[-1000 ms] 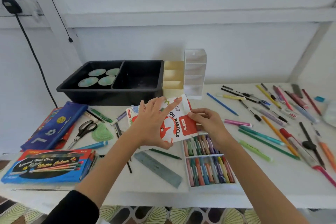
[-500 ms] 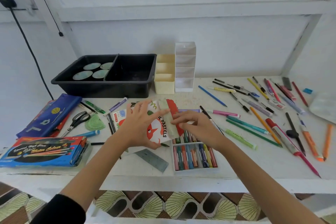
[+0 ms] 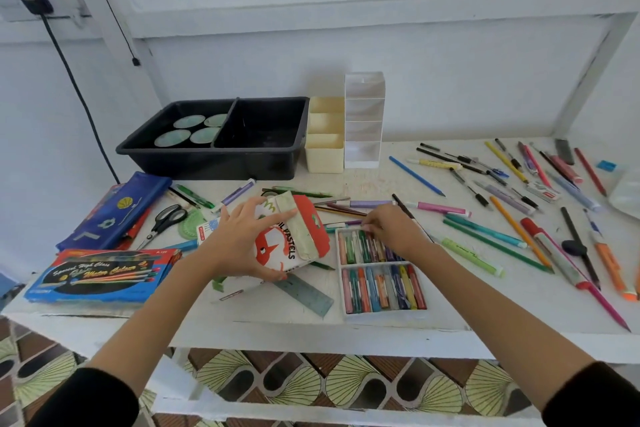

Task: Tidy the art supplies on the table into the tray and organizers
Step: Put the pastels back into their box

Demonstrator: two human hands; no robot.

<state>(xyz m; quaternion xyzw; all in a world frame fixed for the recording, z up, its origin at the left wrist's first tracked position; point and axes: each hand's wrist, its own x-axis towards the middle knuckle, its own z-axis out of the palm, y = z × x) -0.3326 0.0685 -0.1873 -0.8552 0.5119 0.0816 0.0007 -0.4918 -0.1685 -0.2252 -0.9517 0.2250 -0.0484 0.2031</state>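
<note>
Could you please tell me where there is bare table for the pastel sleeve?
Bare table lies along the front edge, right of the pastel tray and below the green pencil. Around the scissors and among the pens at right it is crowded.

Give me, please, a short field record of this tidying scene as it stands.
left hand: grips the box, tilted
right hand: fingertips on the upper row of pastels
pastels: two rows, right of the box
tray: black, four discs in its left compartment
organizers: two, right of the tray
pens: scattered at right
</note>
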